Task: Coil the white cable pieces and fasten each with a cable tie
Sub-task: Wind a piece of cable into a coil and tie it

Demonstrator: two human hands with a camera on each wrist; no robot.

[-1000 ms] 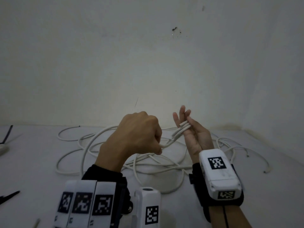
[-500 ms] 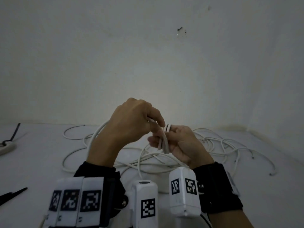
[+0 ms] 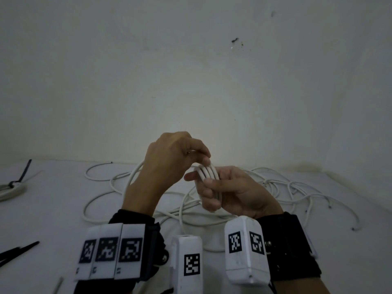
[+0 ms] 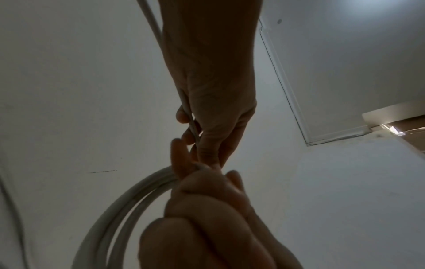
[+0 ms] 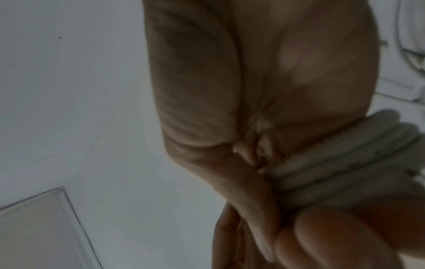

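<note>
Several turns of white cable form a coil [image 3: 209, 172] wound round the fingers of my right hand [image 3: 210, 187], whose fingers curl over the turns. My left hand [image 3: 199, 160] is just above and left of it and pinches the free strand of the same cable where it meets the coil. In the left wrist view the strand [image 4: 190, 118] runs through the left fingers and the coil loops [image 4: 124, 203] hang lower left. The right wrist view shows the turns [image 5: 340, 162] across the right palm. The rest of the cable [image 3: 118, 183] lies loose on the table.
More loose white cable [image 3: 297, 187] sprawls to the right on the white table [image 3: 53, 209]. Black cable ties [image 3: 19, 250] lie at the near left edge. A white bundle with a black tie [image 3: 14, 186] sits far left. A wall stands close behind.
My right hand turned from upright with straight fingers to palm-down with curled fingers. My left hand rose and laid more turns on the coil. Both hands sit closer together.
</note>
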